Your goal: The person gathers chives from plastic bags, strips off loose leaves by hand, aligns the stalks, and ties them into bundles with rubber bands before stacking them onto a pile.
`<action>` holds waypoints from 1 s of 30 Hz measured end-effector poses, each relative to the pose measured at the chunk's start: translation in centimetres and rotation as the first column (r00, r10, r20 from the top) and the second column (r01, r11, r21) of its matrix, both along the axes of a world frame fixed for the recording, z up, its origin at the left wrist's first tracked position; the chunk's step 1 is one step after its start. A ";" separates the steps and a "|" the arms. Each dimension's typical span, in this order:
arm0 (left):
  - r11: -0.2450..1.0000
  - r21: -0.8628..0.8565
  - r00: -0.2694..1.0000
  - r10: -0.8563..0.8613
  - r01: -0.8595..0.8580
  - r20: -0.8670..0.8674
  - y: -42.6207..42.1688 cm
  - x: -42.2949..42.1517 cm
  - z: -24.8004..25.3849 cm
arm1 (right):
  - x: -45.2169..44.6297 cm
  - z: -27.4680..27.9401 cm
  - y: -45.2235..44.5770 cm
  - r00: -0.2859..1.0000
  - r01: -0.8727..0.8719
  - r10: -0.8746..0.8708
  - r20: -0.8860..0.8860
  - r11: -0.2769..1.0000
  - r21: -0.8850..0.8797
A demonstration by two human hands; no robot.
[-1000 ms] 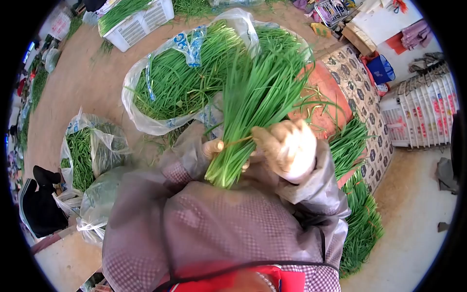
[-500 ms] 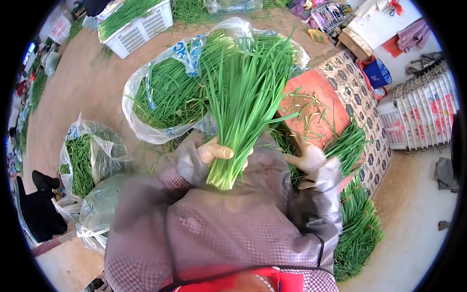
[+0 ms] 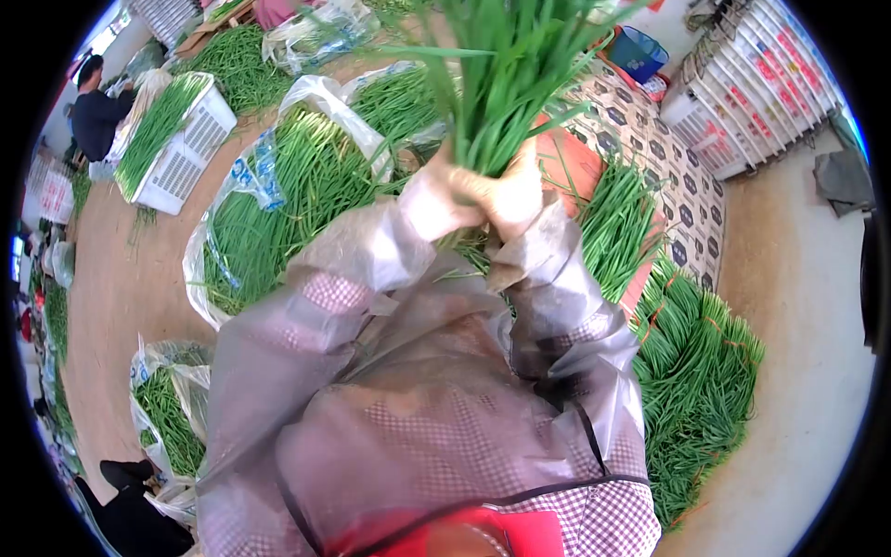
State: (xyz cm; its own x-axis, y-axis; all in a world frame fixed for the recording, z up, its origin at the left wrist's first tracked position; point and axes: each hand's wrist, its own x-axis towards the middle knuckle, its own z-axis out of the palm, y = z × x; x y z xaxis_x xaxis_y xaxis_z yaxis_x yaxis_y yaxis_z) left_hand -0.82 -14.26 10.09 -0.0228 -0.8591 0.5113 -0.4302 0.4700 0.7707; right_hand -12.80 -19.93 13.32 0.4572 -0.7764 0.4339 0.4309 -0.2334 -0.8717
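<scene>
A thick bunch of garlic chives (image 3: 506, 93) stands upright in front of me, its leafy tops reaching past the upper edge of the view. Wrapped round its lower part are both my left hand (image 3: 441, 197) and my right hand (image 3: 516, 197), close together. The lower ends of the stalks are hidden by my hands. To the right lies a red board (image 3: 568, 165) with loose chives (image 3: 613, 227) on it. Left of my hands, an open clear plastic bag (image 3: 200, 232) holds more chives (image 3: 269, 227). Tied bundles of chives (image 3: 696, 390) are piled by my right elbow.
A white crate (image 3: 190, 148) of chives stands at the back left, near a seated person (image 3: 97, 116). Stacked white crates (image 3: 752, 93), a blue basket (image 3: 636, 54) and a patterned surface (image 3: 682, 190) are at right. A smaller bag (image 3: 190, 381) stands left.
The bunch has moved up and away from my body. My right hand, open beside the board before, has joined my left hand around it. The view has also shifted.
</scene>
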 end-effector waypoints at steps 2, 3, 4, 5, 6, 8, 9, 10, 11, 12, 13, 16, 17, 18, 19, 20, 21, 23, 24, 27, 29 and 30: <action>0.977 0.215 0.999 -0.004 -0.003 0.032 -2.2 -0.6 2.6 | -1.5 0.7 -2.4 0.990 -0.114 0.101 0.097 0.984 0.136; 0.973 0.190 0.974 -0.093 0.133 -0.205 -3.4 -1.5 2.3 | -2.4 0.3 -3.9 0.986 -0.159 0.154 0.057 0.980 0.119; 0.952 0.209 0.921 -0.134 0.222 -0.365 -5.2 -1.6 1.0 | -3.0 -0.3 -5.6 0.967 -0.256 0.254 0.027 0.963 0.083; 0.916 0.254 0.843 -0.142 0.311 -0.518 -6.7 -1.5 -0.6 | -4.1 -1.6 -7.8 0.950 -0.277 0.271 -0.156 0.961 -0.022; 0.882 0.290 0.796 -0.141 0.371 -0.589 -8.3 -1.3 -2.6 | -4.9 -3.2 -9.4 0.905 -0.314 0.259 -0.336 0.942 -0.118; 0.879 0.341 0.908 -0.201 0.334 -0.368 -8.9 -1.8 -3.3 | -4.8 -6.6 -10.3 0.848 -0.329 0.276 -0.453 0.943 -0.041; 0.906 0.322 0.960 -0.242 0.275 -0.141 -8.6 -2.1 -2.9 | -4.8 -7.1 -9.7 0.849 -0.293 0.230 -0.475 0.954 -0.063; 0.916 0.345 0.974 -0.227 0.206 0.020 -9.9 -2.2 -2.8 | -3.9 -8.6 -9.7 0.954 -0.249 0.230 -0.191 0.965 -0.085; 0.924 0.357 0.961 -0.212 0.138 0.176 -11.0 -2.4 -2.8 | -4.2 -9.5 -10.8 0.959 -0.226 0.207 -0.195 0.971 -0.080; 0.928 0.367 0.927 -0.196 0.070 0.319 -11.7 -2.8 -3.4 | -4.7 -8.9 -11.0 0.969 -0.098 0.088 -0.233 0.995 -0.032; 0.932 0.363 0.872 -0.180 0.002 0.456 -12.1 -3.4 -4.0 | -5.3 -7.6 -10.7 0.960 0.032 -0.028 -0.277 0.999 0.009; 0.981 0.146 0.865 0.037 -0.127 0.500 -12.1 -7.5 2.1 | -7.7 -0.3 -9.5 0.985 0.160 -0.169 0.027 0.967 0.199; 0.980 0.169 0.866 0.011 -0.110 0.500 -12.1 -8.9 4.3 | -9.1 -0.7 -11.5 0.961 0.268 -0.273 0.039 0.958 0.102; 0.980 0.165 0.876 0.015 -0.107 0.483 -12.6 -10.2 4.9 | -10.6 0.6 -11.9 0.941 0.274 -0.311 0.136 0.932 0.238; 0.983 0.167 0.894 -0.009 -0.074 0.447 -11.5 -11.9 7.4 | -12.3 1.7 -12.4 0.924 0.231 -0.315 0.217 0.911 0.342; 0.993 -0.015 0.954 -0.108 0.117 0.281 -12.2 -12.5 6.6 | -14.3 3.1 -13.0 0.933 0.093 -0.237 0.272 0.886 0.454; 0.983 -0.022 0.963 -0.175 0.184 0.206 -12.0 -13.1 6.9 | -16.2 3.8 -13.4 0.929 0.087 -0.245 0.278 0.873 0.481; 0.957 0.019 0.957 -0.289 0.288 0.012 -11.8 -13.9 6.7 | -20.7 4.2 -14.6 0.942 0.052 -0.212 0.261 0.859 0.510; 0.941 0.067 0.940 -0.324 0.332 -0.108 -11.8 -13.8 5.8 | -22.6 4.6 -14.7 0.945 0.033 -0.211 0.248 0.820 0.571; 0.810 0.383 0.834 -0.219 0.445 -0.506 -13.2 -13.1 0.4 | -27.8 1.3 -16.3 0.979 0.023 -0.151 0.134 0.742 0.671; 0.663 0.579 0.792 -0.036 0.475 -0.609 -12.7 -12.9 -4.2 | -28.6 -1.6 -15.9 0.982 0.096 -0.183 0.047 0.696 0.712; 0.616 0.613 0.782 -0.008 0.494 -0.623 -13.0 -13.0 -7.8 | -28.7 -3.0 -15.5 0.979 0.143 -0.204 -0.011 0.647 0.749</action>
State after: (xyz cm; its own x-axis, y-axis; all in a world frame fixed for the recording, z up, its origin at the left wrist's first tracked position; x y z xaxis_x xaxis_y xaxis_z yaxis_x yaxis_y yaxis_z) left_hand -13.83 -27.30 2.25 -0.2485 -0.9320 -0.2639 0.1884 -0.3138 0.9306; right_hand -41.50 -35.41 10.33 0.2732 -0.9144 -0.2988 0.5151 0.4014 -0.7573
